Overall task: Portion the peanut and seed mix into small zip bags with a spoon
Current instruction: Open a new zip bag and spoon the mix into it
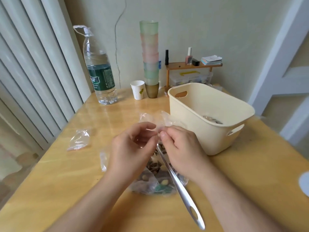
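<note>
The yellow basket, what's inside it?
Inside the cream-yellow basket, near the front wall, something clear and shiny with roundish pieces shows, maybe filled bags. The basket's front wall hides the rest of the bottom, so I cannot tell how much is there.

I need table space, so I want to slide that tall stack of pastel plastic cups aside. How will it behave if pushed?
The tall stack of pastel plastic cups would probably tip rather than slide: it stands high on one narrow brown base cup. It looks light, so a high push likely topples it; pushing low seems safer. The white paper cup beside it could get knocked.
</note>
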Tool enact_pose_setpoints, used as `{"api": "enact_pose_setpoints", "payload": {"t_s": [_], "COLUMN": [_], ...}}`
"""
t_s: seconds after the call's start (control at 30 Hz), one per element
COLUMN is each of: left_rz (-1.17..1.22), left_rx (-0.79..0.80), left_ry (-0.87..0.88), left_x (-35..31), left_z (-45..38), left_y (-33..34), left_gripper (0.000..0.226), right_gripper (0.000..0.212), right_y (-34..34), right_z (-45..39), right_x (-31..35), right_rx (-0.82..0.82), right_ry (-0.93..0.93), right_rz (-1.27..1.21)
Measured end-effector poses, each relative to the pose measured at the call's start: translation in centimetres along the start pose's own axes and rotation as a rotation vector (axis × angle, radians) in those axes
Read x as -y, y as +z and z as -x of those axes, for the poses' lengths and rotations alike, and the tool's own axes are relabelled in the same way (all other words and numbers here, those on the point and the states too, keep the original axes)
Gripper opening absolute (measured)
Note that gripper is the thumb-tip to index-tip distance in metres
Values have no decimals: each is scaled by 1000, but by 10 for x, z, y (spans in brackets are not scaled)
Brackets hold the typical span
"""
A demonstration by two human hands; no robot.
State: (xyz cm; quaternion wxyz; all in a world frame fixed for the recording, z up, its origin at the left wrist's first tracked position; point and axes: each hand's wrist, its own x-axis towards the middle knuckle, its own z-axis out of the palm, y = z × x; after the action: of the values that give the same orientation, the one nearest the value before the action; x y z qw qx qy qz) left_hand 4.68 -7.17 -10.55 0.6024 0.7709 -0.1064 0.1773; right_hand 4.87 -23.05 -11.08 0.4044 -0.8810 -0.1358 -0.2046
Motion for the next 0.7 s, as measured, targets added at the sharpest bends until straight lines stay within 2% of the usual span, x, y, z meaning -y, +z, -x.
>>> {"api": "enact_pose_setpoints", "payload": {"t_s": [0.1, 0.17, 0.2, 0.27, 0.33, 0.4, 0.43, 0.5, 0.6, 0.67, 0.7], "left_rz": [2, -61, -96, -170, -284, -417, -447, -358, 109, 375, 398], "left_rx": [-86, -76, -40, 65, 132, 92, 75, 127, 240, 295, 288], "left_ry": [42, 110, 141, 240, 422, 558, 560, 421, 77, -69, -69], "left_x": [-1, -1, -1, 0, 0, 2, 3, 8, 9, 9, 9], "left_z": [7, 14, 17, 19, 20, 15, 11, 3, -5, -7, -8], "left_y": [-7, -7, -6, -7, -11, -18, -22, -31, -38, -38, -40], "left_gripper": [34, 35, 32, 34, 38, 45, 48, 44, 14, 16, 18], "right_gripper": [31, 16, 16, 20, 17, 17, 18, 20, 14, 12, 10], "right_y": [-2, 0, 1, 4, 4, 0, -3, -9, -14, -16, -18], "right_z": [-1, 2, 4, 8, 8, 5, 4, 1, -2, -2, -2], "right_x": [1, 6, 10, 16, 20, 21, 22, 21, 18, 17, 16], "right_rx": [-101, -131, -130, -115, -91, -68, -52, -19, 11, 20, 18], "right_ry": [-8, 62, 106, 149, 183, 241, 277, 337, 373, 375, 366], "right_rz": [42, 5, -30, -153, -321, -490, -570, -699, -847, -873, -835]}}
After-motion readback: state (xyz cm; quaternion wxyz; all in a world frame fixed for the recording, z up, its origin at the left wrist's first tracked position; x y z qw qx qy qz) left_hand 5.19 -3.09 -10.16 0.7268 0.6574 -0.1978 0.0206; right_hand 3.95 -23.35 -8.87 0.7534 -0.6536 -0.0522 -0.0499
